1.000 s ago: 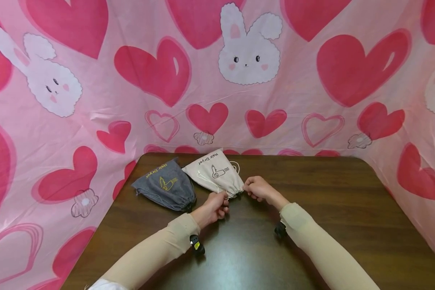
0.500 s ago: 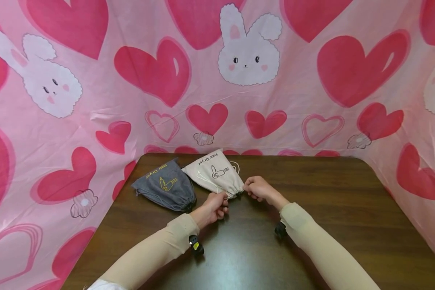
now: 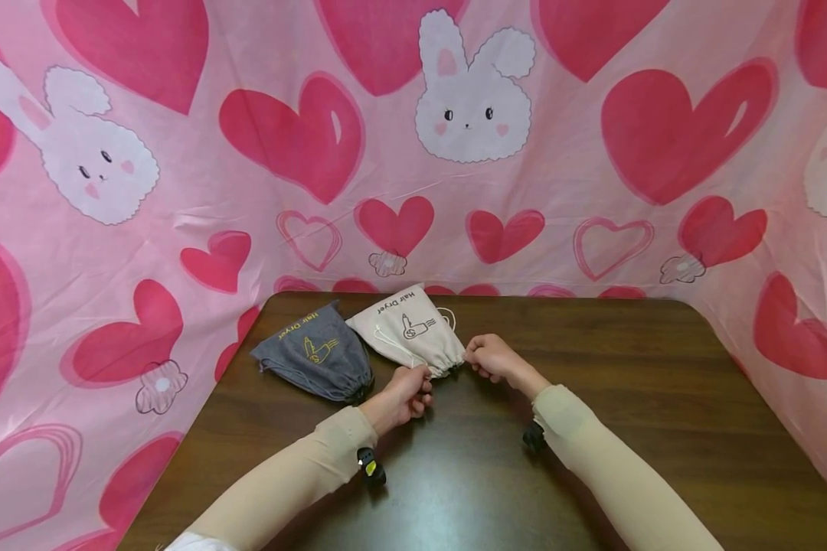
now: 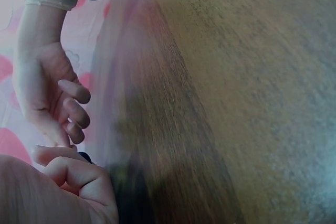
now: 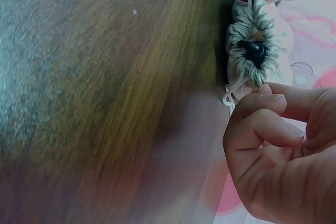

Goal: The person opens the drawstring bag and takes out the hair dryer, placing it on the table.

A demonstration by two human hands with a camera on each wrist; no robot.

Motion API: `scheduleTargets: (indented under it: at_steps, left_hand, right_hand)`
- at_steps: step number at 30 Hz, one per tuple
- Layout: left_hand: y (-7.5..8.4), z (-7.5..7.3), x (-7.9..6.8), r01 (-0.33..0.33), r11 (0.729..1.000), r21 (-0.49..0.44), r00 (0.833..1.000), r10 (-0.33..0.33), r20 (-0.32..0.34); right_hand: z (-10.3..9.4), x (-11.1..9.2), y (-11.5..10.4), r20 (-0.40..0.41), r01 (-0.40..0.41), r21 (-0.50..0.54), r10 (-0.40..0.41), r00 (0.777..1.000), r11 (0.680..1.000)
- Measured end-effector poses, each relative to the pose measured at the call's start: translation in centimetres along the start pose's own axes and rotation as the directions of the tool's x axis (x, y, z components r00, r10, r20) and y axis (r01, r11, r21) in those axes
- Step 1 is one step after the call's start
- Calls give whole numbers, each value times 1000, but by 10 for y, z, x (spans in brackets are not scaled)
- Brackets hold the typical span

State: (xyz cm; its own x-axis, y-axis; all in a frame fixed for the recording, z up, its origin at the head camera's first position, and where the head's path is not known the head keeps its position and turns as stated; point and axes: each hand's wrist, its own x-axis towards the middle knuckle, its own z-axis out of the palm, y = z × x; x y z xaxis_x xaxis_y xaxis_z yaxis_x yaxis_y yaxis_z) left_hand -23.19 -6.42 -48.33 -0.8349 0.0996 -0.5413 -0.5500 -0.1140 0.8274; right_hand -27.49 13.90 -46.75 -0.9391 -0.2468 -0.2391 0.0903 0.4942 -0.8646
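A cream drawstring bag [image 3: 386, 310] printed "Hair Dryer" lies on the table in the head view, its gathered mouth toward me. My left hand [image 3: 405, 392] pinches the drawstring at the left end of that mouth. At the right end, thumb and index fingertip of my right hand [image 3: 498, 360] pinch the drawstring too. Close up in the right wrist view, the mouth [image 5: 270, 40] is ruffled and almost drawn together, with something black [image 5: 255, 51] showing inside; a white cord loop [image 5: 229, 99] hangs beside the right fingers. The left wrist view shows both hands, but the bag is mostly hidden.
Left of the cream bag lies a dark grey drawstring bag [image 3: 320, 367] with yellow print, close beside it. Both rest at the back left of the brown wooden table [image 3: 627, 383]. Pink heart-patterned cloth [image 3: 558, 176] rises along the table's back and sides.
Both hands keep hold at the bag's mouth and have drawn very slightly apart, the left hand leftward and the right hand rightward. The two bags stay in place.
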Motion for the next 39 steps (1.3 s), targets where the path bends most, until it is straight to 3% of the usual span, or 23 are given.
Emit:
scheduleTargets:
  at_steps: [39]
  left_hand:
    - [-6, 0, -3, 11, 1000, -7, 1000, -12, -13]
  right_hand:
    - [-1, 0, 6, 11, -30, 26, 29, 1000, 999]
